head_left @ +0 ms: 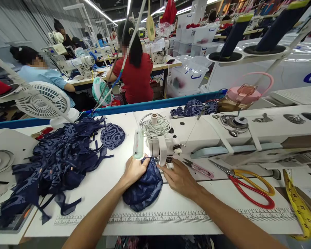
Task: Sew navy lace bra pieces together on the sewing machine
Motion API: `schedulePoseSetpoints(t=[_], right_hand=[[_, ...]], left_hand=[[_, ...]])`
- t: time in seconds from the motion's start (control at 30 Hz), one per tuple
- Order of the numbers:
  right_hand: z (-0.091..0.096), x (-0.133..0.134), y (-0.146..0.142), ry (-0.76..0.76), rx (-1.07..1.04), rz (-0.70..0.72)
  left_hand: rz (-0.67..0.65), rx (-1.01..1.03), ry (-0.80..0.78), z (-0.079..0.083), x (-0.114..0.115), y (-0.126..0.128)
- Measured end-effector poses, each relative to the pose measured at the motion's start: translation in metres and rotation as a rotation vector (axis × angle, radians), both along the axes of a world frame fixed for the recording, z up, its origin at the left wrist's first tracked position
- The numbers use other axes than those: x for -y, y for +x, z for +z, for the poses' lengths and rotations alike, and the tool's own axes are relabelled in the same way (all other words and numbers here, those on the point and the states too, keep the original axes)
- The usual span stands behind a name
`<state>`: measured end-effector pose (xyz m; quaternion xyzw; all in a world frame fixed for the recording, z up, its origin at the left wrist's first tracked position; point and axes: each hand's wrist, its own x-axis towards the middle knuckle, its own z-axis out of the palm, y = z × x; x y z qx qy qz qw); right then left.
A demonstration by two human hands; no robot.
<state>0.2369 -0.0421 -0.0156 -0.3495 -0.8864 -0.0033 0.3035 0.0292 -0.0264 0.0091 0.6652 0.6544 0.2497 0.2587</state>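
A rounded navy patterned fabric piece [145,192] lies under the needle area of a white sewing machine [162,148]. My left hand [134,171] is closed on its upper left edge, the thumb pressed on the cloth near the presser foot. On the other side, my right hand [180,178] lies low on the table with fingers stretched out, fingertips touching the fabric's right edge by the foot. The cloth's underside and the needle point are hidden. Another rounded navy piece [112,136] rests behind my left hand, beside a heap of navy fabric pieces [64,155].
Pink thread snips [199,168] and red-and-yellow scissors [248,185] lie right of my right hand. A yellow tape measure [300,207] hangs at the right edge. A printed ruler [150,218] runs along the front. A white fan [43,102] stands back left; co-workers sit beyond.
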Motion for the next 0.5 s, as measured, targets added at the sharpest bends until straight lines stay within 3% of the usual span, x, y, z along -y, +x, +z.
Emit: schedulePoseSetpoints(t=[0.13,0.2,0.33,0.43,0.5], right_hand=[[0.002,0.001,0.002,0.055,-0.134,0.036],[0.009,0.005,0.0,0.007,-0.23,0.085],[0.041,0.025,-0.013,-0.416,-0.321,0.222],[0.064,0.045,-0.027,-0.786,-0.378,0.224],[0.071,0.056,-0.035,-0.943,-0.446,0.194]], left_hand=[[-0.018,0.096,0.026,0.017,0.03,-0.017],[0.006,0.126,0.053,0.025,0.048,-0.022],[0.126,0.311,0.129,0.038,0.076,-0.014],[0.199,0.645,0.099,0.045,0.093,0.01],[0.19,0.924,0.016,0.049,0.105,0.03]])
